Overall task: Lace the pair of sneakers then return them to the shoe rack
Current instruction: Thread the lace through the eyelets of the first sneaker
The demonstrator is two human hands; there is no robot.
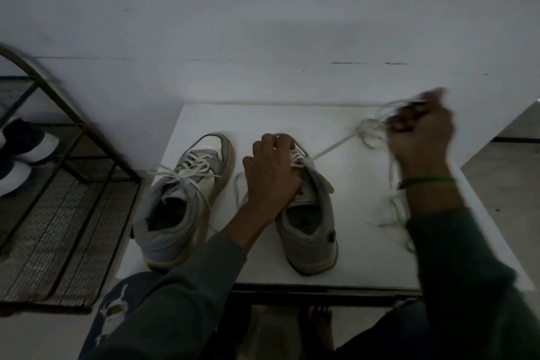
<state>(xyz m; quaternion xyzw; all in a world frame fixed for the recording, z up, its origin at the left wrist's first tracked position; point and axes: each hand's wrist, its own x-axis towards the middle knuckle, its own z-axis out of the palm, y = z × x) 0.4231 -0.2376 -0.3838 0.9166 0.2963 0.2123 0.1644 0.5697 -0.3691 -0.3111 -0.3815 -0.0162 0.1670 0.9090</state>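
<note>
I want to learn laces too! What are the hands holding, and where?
The right hand grips the white lace by its bunched loose end. The left hand holds the right sneaker near its front eyelets.

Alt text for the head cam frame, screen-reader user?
A person's left hand grips the front of a grey sneaker on a small white table while the right hand pulls its white lace taut out to the right. A second, laced sneaker stands beside it; a metal shoe rack with dark shoes sits left of the table.
</note>
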